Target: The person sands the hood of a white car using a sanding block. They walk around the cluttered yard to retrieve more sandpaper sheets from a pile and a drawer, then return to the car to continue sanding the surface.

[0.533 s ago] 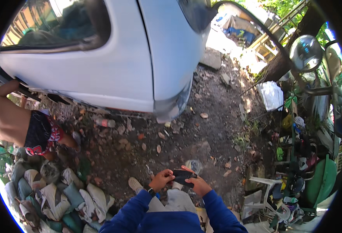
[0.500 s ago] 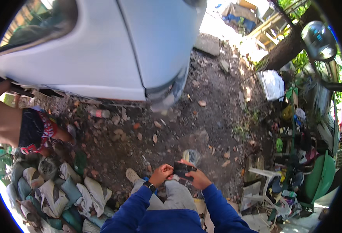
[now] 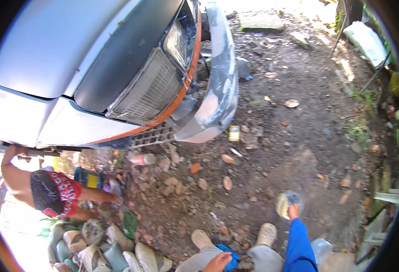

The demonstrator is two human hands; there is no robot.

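Observation:
My right hand reaches down in a blue sleeve to a round, clear plastic container with pale yellowish contents on the dirt; whether its fingers grip it cannot be made out. My left hand is low over my legs beside a bright blue item, fingers curled; what they hold, if anything, is hidden. The dark flat object seen earlier does not show.
A white vehicle with a loose grey bumper fills the upper left. A shirtless person in red-and-black shorts bends at its side. Sacks lie lower left. A bottle lies on the dirt. Clutter lines the right.
My view has swung toward the vehicle's front. My hands have parted: the right has reached out to the container, the left stayed low. The dark object has gone from sight.

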